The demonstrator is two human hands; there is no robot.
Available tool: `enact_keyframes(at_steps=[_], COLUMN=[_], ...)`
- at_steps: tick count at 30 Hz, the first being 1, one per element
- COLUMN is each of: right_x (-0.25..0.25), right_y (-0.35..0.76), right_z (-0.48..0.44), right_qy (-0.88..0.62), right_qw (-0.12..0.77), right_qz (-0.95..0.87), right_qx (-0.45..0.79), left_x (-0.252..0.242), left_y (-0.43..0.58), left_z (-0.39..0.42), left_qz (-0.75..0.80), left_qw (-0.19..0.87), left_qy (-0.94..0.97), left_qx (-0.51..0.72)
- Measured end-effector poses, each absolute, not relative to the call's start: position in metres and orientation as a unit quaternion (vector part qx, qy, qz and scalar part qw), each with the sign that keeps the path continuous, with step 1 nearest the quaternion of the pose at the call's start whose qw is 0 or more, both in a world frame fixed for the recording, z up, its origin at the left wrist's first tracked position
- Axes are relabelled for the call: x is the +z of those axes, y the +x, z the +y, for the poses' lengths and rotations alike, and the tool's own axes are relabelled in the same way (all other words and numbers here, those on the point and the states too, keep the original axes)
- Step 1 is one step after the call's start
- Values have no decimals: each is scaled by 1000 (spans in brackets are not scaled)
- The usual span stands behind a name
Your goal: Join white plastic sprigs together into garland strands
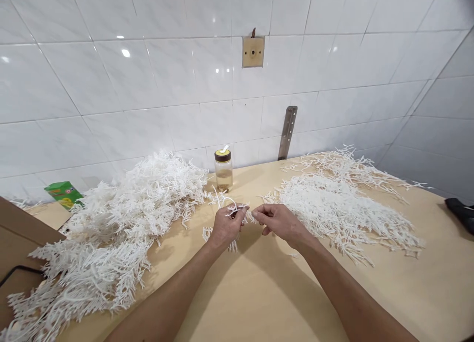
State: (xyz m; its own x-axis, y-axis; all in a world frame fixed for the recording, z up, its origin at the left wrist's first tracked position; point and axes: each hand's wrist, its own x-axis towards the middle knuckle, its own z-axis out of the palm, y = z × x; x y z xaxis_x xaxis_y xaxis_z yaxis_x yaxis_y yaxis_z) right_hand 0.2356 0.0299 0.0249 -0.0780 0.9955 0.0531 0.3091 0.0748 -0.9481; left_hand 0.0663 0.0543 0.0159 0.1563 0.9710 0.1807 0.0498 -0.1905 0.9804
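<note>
My left hand point(226, 226) is closed around a white branched plastic sprig point(221, 198), whose thin stems stick out above and below the fingers. Close on its right, my right hand point(276, 220) pinches at the fine white tips beside the left thumb. Beyond the left hand spreads a tall, tangled heap of white feathery sprigs point(126, 218). To the right of my right hand lies a flatter pile of white sprigs point(333, 208), with barer white stems point(348, 166) behind it.
A clear jar point(224, 176) with a dark and yellow lid stands near the tiled wall. A metal ruler-like strip point(288, 133) leans there. At left are a green box point(64, 193) and a brown carton point(25, 238); a black object point(461, 213) sits at far right.
</note>
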Motion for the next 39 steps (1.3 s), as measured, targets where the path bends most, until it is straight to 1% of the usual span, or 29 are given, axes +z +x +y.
enact_keyframes(at_steps=[2, 8, 10, 16, 21, 26, 32, 39], right_x=[25, 17, 15, 18, 18, 20, 19, 21], right_y=[234, 232, 232, 234, 240, 241, 237, 235], right_z=[30, 32, 33, 33, 34, 34, 33, 32], right_qy=[-548, -602, -602, -579, -553, -566, -579, -584], right_qw=[416, 395, 392, 408, 397, 370, 360, 362], right_qz=[-612, -643, -641, -586, -599, -602, -613, -631], right_qx=[391, 260, 270, 393, 422, 424, 399, 359], left_x=[15, 11, 9, 11, 11, 4, -3, 1], left_y=[66, 65, 63, 61, 62, 63, 63, 62], left_z=[54, 53, 54, 56, 57, 60, 65, 62], left_qz=[424, 408, 409, 425, 433, 457, 447, 445], left_qw=[463, 454, 450, 469, 493, 474, 452, 418], left_qy=[614, 655, 662, 646, 624, 623, 651, 676], left_qx=[478, 446, 439, 427, 424, 421, 415, 412])
